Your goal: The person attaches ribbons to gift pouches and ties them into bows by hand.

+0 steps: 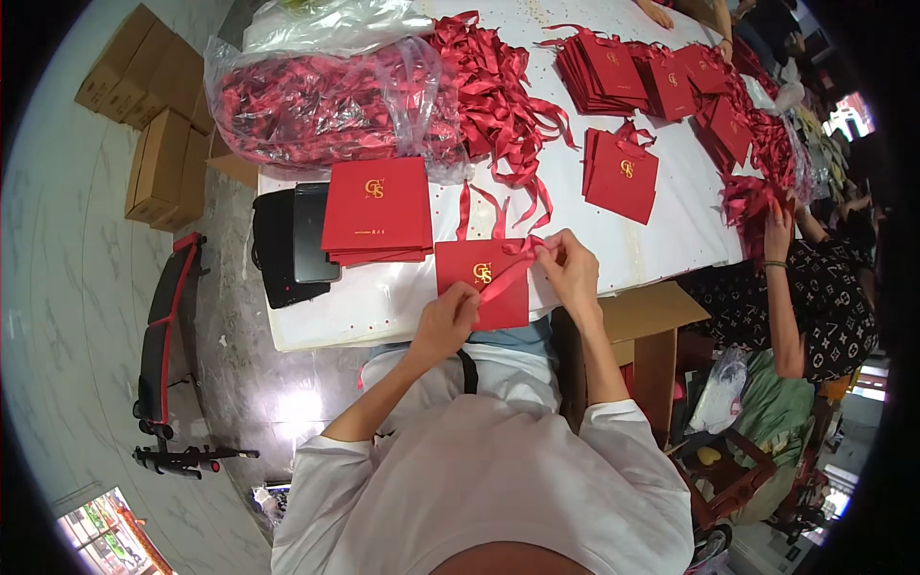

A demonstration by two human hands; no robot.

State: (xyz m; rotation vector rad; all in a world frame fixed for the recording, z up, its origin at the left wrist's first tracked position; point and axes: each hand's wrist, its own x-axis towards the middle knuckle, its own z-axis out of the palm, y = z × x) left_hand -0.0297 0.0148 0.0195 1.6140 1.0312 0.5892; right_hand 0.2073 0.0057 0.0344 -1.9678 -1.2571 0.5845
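Observation:
A small red paper gift bag (456, 261) with a gold emblem lies flat at the table's front edge, right in front of me. A pinkish-red ribbon (505, 277) slants across it, stretched between my two hands. My left hand (448, 322) is closed on the ribbon's lower end, over the bag's bottom left part. At the upper right corner of the bag, my right hand (573, 275) pinches the other end of the ribbon near the bag's top edge. To the left sits a stack of matching red bags (376, 213), which has no ribbons showing.
A dark phone (312, 230) rests on a black pouch (272, 251) left of the stack. Behind lie a clear plastic sack of ribbons (316, 105) and loose ribbons (484, 96). Ribboned bags (621, 177) lie right. A co-worker's hand (777, 233) holds ribbons; an open cardboard box (647, 311) stands below.

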